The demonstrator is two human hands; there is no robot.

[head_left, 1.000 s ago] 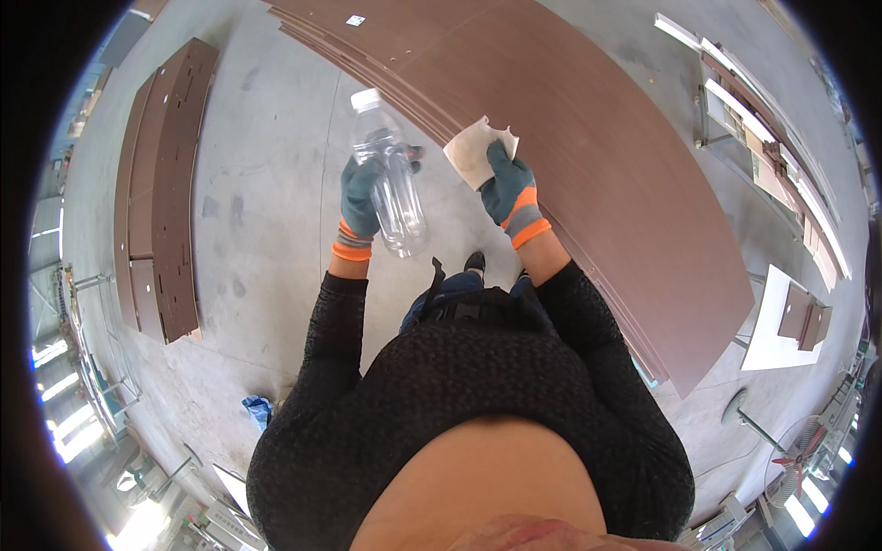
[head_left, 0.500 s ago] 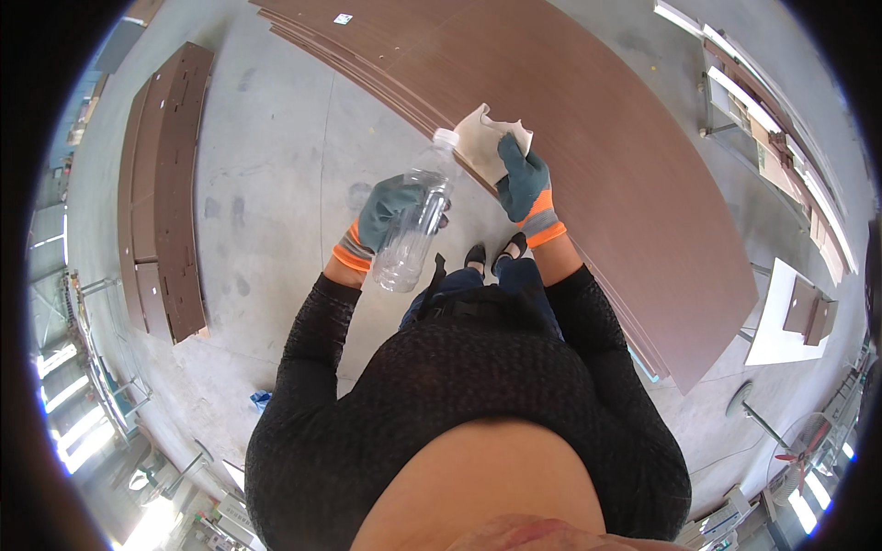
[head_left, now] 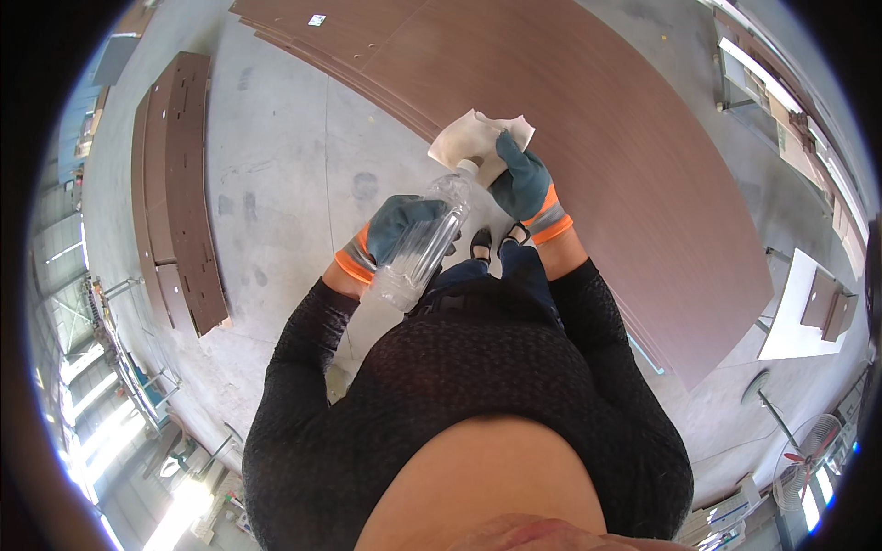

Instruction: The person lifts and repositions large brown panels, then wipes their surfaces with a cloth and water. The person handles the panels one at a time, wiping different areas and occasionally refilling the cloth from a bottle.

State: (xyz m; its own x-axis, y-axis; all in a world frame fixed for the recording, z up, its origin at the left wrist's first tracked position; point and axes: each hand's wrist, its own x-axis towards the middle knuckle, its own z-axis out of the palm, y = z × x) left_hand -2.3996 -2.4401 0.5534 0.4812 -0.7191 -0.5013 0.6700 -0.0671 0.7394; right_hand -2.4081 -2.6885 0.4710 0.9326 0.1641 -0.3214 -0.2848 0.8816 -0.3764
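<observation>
A clear plastic bottle with a white cap is tilted in front of me, its cap end up and to the right. My left hand, in a grey-green glove with an orange cuff, is wrapped round its side. In the matching glove, my right hand pinches a cream-coloured cloth with the thumb on top. The bottle's cap meets the lower edge of the cloth; whether they press together I cannot tell. Beyond both hands lies a stack of large brown panels.
On the floor at the left stand long brown panel pieces. A white board with brown pieces on it is at the right, above a fan on a stand. Racks with boards line the far right.
The bottle has tilted further, and its cap has moved right to the cloth. The cloth has spread out over the cap's side. Both hands keep their hold.
</observation>
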